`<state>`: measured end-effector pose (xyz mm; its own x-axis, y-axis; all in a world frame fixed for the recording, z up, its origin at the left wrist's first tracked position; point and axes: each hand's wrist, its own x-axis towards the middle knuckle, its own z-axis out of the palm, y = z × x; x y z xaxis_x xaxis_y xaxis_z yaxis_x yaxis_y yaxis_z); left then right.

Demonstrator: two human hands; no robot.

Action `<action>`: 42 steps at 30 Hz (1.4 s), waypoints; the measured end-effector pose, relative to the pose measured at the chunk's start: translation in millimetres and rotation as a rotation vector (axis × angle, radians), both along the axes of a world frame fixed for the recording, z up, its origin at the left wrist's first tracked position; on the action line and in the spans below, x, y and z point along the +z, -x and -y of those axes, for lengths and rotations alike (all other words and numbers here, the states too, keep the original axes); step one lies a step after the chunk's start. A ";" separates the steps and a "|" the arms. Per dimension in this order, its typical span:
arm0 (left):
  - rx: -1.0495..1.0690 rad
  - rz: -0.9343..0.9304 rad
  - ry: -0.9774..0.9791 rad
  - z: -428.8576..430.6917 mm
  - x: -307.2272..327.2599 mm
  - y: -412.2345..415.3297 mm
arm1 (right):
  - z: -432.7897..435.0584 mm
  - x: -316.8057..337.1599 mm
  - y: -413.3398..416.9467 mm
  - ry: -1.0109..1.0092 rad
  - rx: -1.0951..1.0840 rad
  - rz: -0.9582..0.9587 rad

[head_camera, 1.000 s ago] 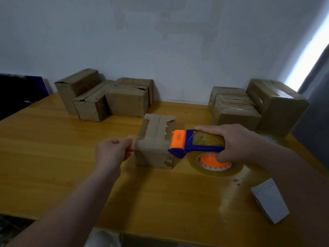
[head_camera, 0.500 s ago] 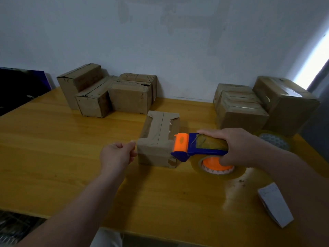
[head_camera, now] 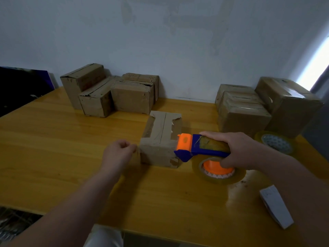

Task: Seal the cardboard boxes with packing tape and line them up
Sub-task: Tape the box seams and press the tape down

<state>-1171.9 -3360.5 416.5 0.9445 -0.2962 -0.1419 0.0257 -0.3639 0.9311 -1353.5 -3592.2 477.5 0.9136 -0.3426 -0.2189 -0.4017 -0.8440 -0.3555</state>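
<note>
Box centre of desk. Right hand grip wrapped round tape dispenser at box's right; left hand curled beside left edge (pinching tape end? cannot tell). Keep tape taut, press flat.

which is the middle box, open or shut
Shut: the middle box has its top flaps flat, meeting at a centre seam.

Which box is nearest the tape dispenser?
The lone middle box, right beside the dispenser; the others sit grouped farther back.
</note>
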 end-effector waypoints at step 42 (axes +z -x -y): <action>-0.845 0.911 -0.787 12.5 30.4 10.2 | -21.8 15.9 11.1 0.092 0.014 -0.109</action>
<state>-1182.1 -3373.1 446.9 0.3837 -0.9234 0.0121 -0.9217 -0.3821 0.0677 -1364.5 -3570.3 493.4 0.8910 -0.3526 -0.2860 -0.4213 -0.8768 -0.2315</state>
